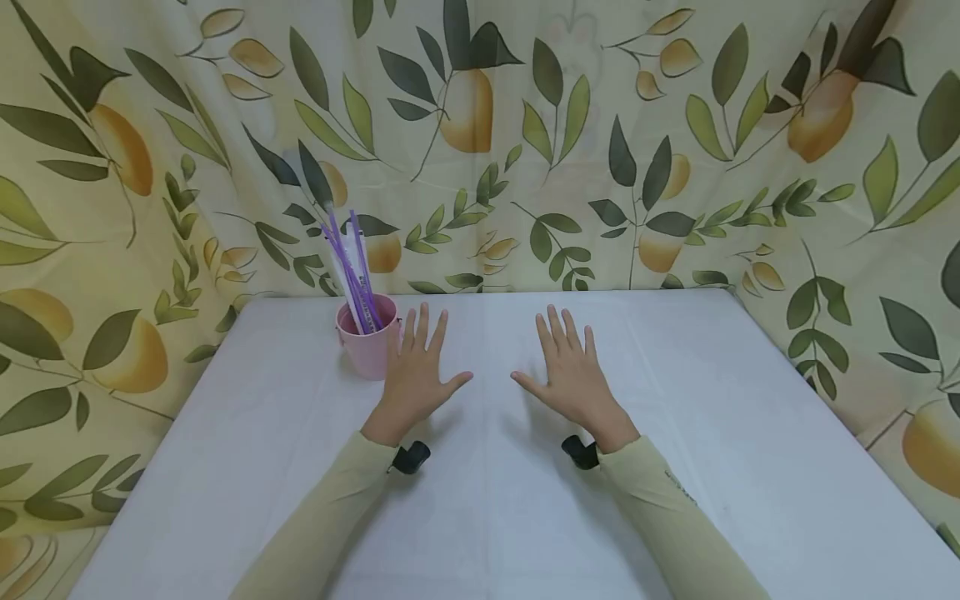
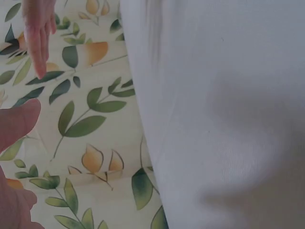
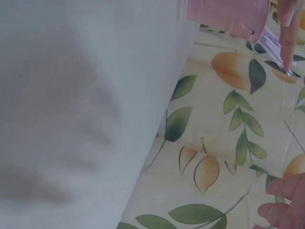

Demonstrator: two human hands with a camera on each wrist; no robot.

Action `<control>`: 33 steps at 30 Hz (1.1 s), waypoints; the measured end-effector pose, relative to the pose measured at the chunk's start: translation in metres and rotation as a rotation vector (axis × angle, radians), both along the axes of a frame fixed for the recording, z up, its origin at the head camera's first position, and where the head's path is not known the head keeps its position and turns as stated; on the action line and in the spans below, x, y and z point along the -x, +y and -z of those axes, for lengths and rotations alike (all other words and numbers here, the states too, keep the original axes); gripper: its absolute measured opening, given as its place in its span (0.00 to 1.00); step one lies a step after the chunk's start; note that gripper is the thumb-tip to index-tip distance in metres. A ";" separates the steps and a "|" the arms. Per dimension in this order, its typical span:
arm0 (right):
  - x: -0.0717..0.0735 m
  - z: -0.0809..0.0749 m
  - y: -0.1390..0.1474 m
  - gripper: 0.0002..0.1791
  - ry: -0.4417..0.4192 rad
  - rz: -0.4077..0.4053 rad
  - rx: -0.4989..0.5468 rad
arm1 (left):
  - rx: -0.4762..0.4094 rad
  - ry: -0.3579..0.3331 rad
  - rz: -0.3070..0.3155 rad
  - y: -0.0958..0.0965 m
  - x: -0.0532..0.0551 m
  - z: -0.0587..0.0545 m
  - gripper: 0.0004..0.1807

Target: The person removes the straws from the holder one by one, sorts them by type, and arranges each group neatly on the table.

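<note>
Both hands are held over the white table with fingers straight and spread, thumbs pointing toward each other. The left hand [image 1: 414, 375] holds nothing; its fingertips overlap the right rim of a pink bucket-shaped cup [image 1: 367, 357] in the head view. Several purple-and-white slim sticks or packaged pens [image 1: 358, 279] lean upright in that cup. My right hand [image 1: 573, 379] is also bare of any object, a short way to the right. In the right wrist view the pink cup [image 3: 228, 14] shows at the top, with fingers of the right hand [image 3: 288, 205] at the lower right edge.
A white cloth covers the table [image 1: 487, 517], whose far edge meets a curtain [image 1: 480, 167] printed with leaves and orange fruit. Each wrist wears a small black camera, one on the left [image 1: 411, 457] and one on the right [image 1: 581, 452]. Hand shadows fall on the cloth.
</note>
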State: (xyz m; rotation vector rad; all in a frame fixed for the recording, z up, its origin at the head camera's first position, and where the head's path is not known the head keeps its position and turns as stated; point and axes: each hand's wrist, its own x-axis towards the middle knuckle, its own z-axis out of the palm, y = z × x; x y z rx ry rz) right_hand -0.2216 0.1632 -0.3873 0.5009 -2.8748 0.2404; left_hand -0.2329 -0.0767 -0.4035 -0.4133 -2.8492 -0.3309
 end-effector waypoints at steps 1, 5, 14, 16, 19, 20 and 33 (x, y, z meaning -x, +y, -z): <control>0.002 -0.002 0.000 0.52 0.000 -0.002 0.002 | -0.002 0.005 0.000 -0.001 0.000 -0.002 0.54; 0.006 -0.004 -0.002 0.52 0.005 -0.015 0.004 | 0.004 0.013 -0.002 -0.008 0.001 -0.006 0.54; 0.013 -0.008 -0.011 0.52 0.049 -0.055 0.009 | 0.027 0.102 -0.020 -0.028 -0.002 -0.013 0.53; 0.016 -0.011 -0.015 0.51 0.051 -0.063 0.009 | 0.011 0.132 -0.028 -0.035 -0.003 -0.016 0.53; 0.020 -0.017 -0.022 0.51 0.062 -0.077 0.009 | -0.011 0.165 -0.047 -0.048 -0.002 -0.020 0.53; 0.021 -0.019 -0.025 0.50 0.067 -0.082 0.005 | -0.020 0.174 -0.054 -0.052 -0.002 -0.020 0.52; 0.056 -0.040 -0.074 0.44 0.104 -0.244 0.189 | -0.339 0.145 -0.082 -0.109 0.013 -0.023 0.57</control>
